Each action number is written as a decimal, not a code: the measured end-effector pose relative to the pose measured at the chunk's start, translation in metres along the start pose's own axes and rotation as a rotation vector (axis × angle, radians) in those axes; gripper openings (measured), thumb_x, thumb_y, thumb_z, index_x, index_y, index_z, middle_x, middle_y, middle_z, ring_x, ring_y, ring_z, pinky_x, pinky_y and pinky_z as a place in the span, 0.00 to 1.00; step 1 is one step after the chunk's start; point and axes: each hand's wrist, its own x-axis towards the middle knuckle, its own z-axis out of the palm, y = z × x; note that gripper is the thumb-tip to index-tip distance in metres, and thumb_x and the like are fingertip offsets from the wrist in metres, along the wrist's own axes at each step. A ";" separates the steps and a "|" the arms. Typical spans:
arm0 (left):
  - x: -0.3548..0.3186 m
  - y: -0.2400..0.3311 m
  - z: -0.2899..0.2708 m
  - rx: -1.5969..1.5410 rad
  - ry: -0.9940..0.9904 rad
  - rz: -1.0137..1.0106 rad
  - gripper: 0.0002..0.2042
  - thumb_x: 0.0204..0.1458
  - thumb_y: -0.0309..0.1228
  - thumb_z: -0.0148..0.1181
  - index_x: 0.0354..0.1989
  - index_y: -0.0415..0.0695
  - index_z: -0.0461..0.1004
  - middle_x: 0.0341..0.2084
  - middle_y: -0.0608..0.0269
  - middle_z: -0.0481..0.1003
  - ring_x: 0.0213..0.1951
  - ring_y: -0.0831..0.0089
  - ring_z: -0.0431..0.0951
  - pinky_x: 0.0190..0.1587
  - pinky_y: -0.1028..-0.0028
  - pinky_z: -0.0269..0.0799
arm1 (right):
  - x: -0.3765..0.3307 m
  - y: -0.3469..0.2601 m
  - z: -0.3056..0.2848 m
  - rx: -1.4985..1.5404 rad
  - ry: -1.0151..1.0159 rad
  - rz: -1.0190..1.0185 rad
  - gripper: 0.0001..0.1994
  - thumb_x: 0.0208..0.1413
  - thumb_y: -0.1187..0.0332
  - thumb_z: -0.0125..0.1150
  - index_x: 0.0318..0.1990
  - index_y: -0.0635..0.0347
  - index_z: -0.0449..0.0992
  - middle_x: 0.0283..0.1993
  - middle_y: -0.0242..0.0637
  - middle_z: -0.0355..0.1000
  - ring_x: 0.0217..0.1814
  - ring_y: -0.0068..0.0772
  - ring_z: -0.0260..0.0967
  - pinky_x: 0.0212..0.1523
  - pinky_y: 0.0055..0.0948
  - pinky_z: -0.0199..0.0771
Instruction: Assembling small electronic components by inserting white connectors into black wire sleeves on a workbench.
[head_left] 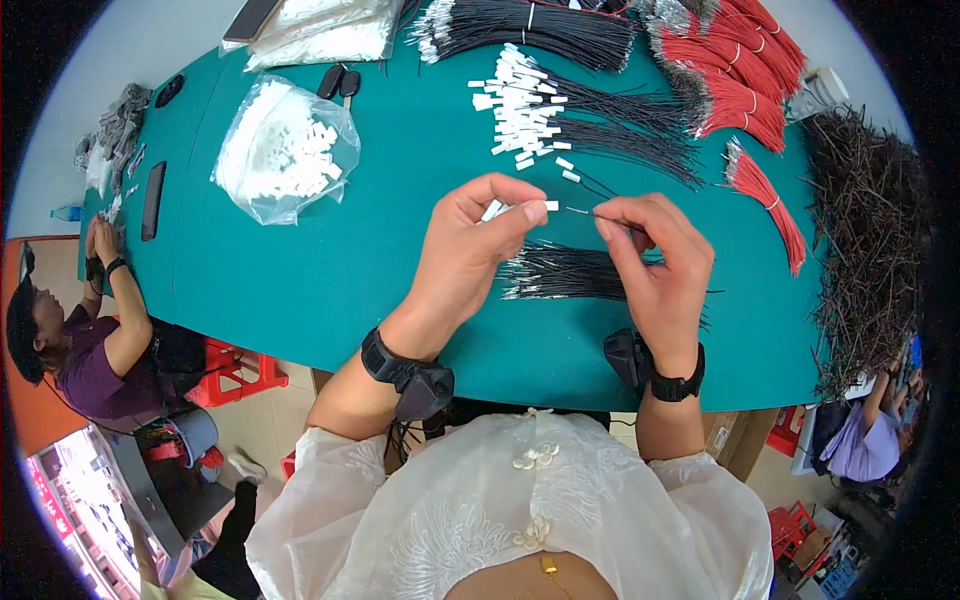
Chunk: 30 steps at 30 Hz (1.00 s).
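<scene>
Between the thumb and forefinger of my left hand [470, 235] is a small white connector housing [552, 206]. More white pieces [490, 211] show inside that hand's curled fingers. My right hand [665, 250] pinches a thin black wire [597, 213]. Its bare metal end [576, 210] points at the housing, with a small gap between them. Below my hands lies a bunch of loose black wires [565, 270] with metal tips, partly hidden by my right hand. Beyond them sit black wires [625, 135] with white housings [525, 110] on their left ends.
A clear bag of white housings [285, 155] lies on the green table [250, 270] at left. Bundles of red wire [740, 75] and black wire [540, 30] lie at the back. A dark wire heap [865, 240] covers the right side. Another person [95, 350] sits far left.
</scene>
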 end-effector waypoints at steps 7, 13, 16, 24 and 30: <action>0.001 -0.001 -0.004 -0.025 -0.033 -0.030 0.04 0.54 0.23 0.63 0.36 0.40 0.75 0.27 0.68 0.75 0.21 0.88 0.60 0.23 0.83 0.51 | -0.001 0.006 -0.002 -0.014 0.031 -0.077 0.07 0.47 0.83 0.67 0.34 0.65 0.80 0.32 0.37 0.76 0.31 0.25 0.72 0.28 0.21 0.68; 0.002 -0.001 -0.004 -0.048 -0.052 -0.057 0.04 0.54 0.23 0.63 0.36 0.39 0.74 0.27 0.67 0.75 0.20 0.88 0.59 0.22 0.83 0.51 | 0.001 0.005 -0.004 -0.140 0.031 -0.220 0.09 0.43 0.83 0.68 0.33 0.64 0.81 0.32 0.38 0.77 0.33 0.32 0.73 0.32 0.25 0.70; 0.002 -0.002 -0.004 -0.055 -0.057 -0.054 0.04 0.54 0.23 0.63 0.36 0.38 0.74 0.27 0.67 0.75 0.20 0.88 0.59 0.21 0.83 0.50 | 0.001 0.003 -0.004 -0.163 0.019 -0.231 0.09 0.42 0.83 0.69 0.33 0.63 0.81 0.31 0.38 0.77 0.33 0.33 0.73 0.34 0.27 0.69; 0.002 -0.003 -0.004 -0.045 -0.058 -0.056 0.04 0.54 0.22 0.63 0.36 0.38 0.75 0.26 0.68 0.74 0.20 0.88 0.59 0.22 0.83 0.50 | 0.002 0.003 -0.006 -0.228 0.000 -0.290 0.10 0.41 0.81 0.70 0.33 0.60 0.82 0.31 0.36 0.76 0.32 0.33 0.72 0.34 0.29 0.67; 0.002 -0.003 -0.003 -0.042 -0.076 -0.069 0.04 0.53 0.22 0.63 0.35 0.38 0.75 0.26 0.70 0.74 0.20 0.88 0.59 0.22 0.83 0.50 | 0.002 0.002 -0.005 -0.249 -0.012 -0.321 0.10 0.40 0.79 0.70 0.33 0.59 0.82 0.30 0.35 0.76 0.32 0.33 0.72 0.35 0.29 0.67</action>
